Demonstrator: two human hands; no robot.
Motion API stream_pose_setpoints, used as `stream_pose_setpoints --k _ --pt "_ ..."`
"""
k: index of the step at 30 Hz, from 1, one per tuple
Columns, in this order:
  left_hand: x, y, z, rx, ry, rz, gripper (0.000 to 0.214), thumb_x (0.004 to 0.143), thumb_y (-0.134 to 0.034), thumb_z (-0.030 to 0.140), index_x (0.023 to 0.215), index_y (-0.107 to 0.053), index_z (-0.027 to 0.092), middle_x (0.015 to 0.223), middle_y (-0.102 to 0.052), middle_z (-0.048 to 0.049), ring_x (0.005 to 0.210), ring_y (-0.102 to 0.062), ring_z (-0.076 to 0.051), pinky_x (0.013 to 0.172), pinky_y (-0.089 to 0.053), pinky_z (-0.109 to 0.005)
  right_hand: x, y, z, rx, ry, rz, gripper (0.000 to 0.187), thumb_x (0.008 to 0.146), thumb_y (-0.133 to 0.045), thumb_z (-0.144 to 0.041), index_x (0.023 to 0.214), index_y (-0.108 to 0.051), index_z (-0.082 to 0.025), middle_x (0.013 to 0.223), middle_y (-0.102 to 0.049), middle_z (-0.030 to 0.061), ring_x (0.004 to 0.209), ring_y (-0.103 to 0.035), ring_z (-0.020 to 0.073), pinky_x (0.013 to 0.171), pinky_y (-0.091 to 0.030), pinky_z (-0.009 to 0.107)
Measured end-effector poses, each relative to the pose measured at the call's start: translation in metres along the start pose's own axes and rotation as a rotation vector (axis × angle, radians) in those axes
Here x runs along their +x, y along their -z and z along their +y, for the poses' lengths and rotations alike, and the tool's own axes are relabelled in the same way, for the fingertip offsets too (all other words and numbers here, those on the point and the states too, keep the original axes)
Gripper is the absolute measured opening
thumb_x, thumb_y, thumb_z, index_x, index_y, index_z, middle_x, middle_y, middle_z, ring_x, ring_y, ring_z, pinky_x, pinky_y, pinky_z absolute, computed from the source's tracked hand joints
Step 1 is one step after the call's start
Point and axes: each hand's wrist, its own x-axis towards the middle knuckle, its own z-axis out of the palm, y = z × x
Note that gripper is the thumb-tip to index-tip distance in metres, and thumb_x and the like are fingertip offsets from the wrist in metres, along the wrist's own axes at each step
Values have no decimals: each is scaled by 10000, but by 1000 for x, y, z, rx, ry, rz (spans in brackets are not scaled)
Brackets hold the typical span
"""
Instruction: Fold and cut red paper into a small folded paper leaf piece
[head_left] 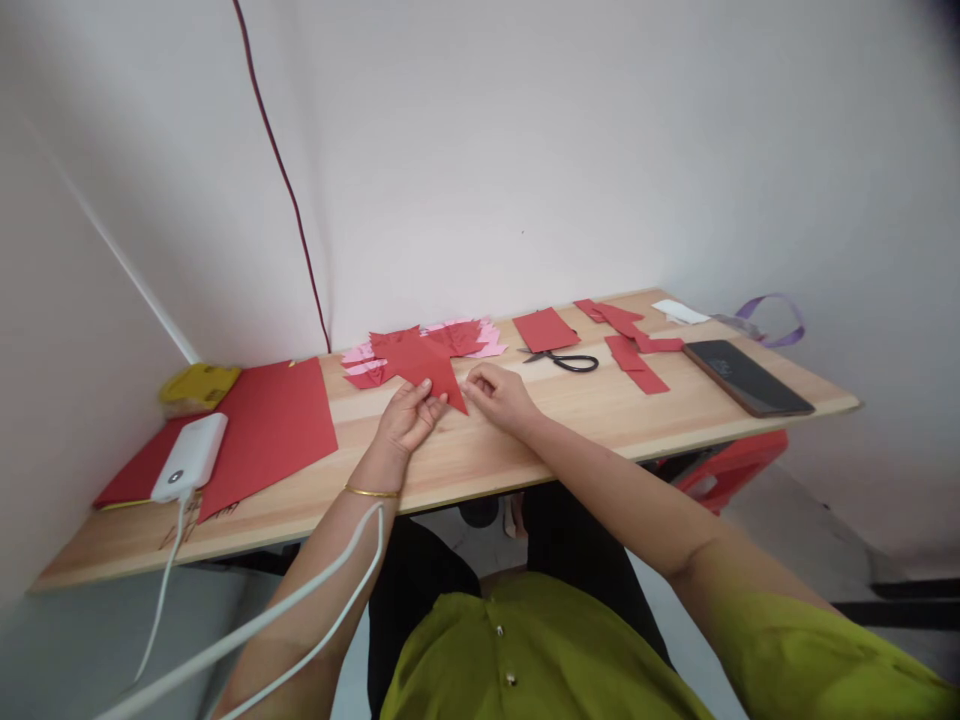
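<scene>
Near the middle of the table, my left hand (409, 414) is closed on a sheet of red paper (429, 360), thumb on top. The paper comes to a point toward me at its lower right. My right hand (501, 396) is beside the paper's right edge with its fingers curled into a pinch. Whether it grips anything is hidden. Just behind the held sheet lie cut red and pink paper pieces (486, 338) with jagged edges. Black-handled scissors (576, 363) rest to the right, next to a red paper rectangle (546, 330).
Red strips (637, 365) and a dark-screened phone (748, 377) lie on the right. Large red sheets (277, 425), a white power bank (191, 455) and a yellow packet (199, 387) are on the left. A white cable (300, 600) crosses my left forearm. A wall stands behind the wooden table (360, 465).
</scene>
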Motion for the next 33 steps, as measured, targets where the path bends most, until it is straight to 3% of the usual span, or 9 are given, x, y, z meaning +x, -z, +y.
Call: stream_pose_setpoints --k 3,8,15,18,20,23,26,30,33 --pt "-1 0 -3 40 20 -47 146 721 -697 67 825 -624 139 792 -710 -15 687 -668 -101 675 -569 -210 1 0 -3 21 32 66 212 853 -523 -368 866 -612 -175 767 -620 42 628 -504 130 615 -407 257" --pt "-1 2 -9 130 46 -124 235 687 -746 118 898 -643 141 913 -719 -53 743 -673 -128 682 -564 -239 2 -2 0 114 18 22 207 841 -539 -364 893 -604 -174 763 -607 29 642 -520 135 625 -421 261" --pt "-4 -3 -10 235 -24 -129 223 622 -802 171 774 -648 115 705 -667 -16 541 -549 -66 451 -405 -169 7 -2 12 293 -152 -9 248 813 -550 -423 796 -551 -176 752 -577 10 660 -507 128 668 -437 262" --pt "-5 -8 -9 302 -86 -97 223 593 -813 176 716 -639 107 639 -638 -1 497 -499 -51 451 -377 -177 9 0 16 379 -186 -39 283 790 -566 -459 744 -511 -186 711 -546 -11 663 -492 124 672 -434 257" --pt "-5 -9 -9 315 -139 -83 264 573 -818 169 773 -652 118 705 -663 -7 530 -526 -60 479 -392 -186 10 2 18 397 -176 -55 297 786 -571 -471 730 -496 -189 699 -531 -19 659 -483 122 670 -428 256" --pt "-2 -6 -7 272 -243 -64 312 570 -814 167 838 -653 157 819 -686 -3 624 -572 -76 545 -421 -190 10 5 19 278 -95 -40 283 803 -566 -454 721 -506 -190 704 -532 -8 666 -482 132 667 -416 263" --pt "-1 -3 1 336 -357 -8 228 594 -803 186 761 -648 164 735 -663 14 624 -562 -81 598 -434 -197 10 9 16 67 64 1 244 845 -538 -406 731 -547 -191 732 -556 26 698 -496 156 682 -409 285" --pt "-15 -1 22 725 -453 -50 180 637 -780 228 785 -693 174 749 -665 -20 693 -577 -132 678 -454 -239 8 22 11 -83 209 -16 209 886 -501 -334 761 -583 -187 759 -597 64 707 -528 174 671 -412 300" --pt "-36 0 34 1063 -558 -235 59 669 -738 189 713 -703 208 758 -658 -47 750 -570 -175 727 -450 -276 1 36 8 -209 327 -207 155 885 -488 -250 841 -622 -186 812 -647 81 757 -569 185 699 -420 307"
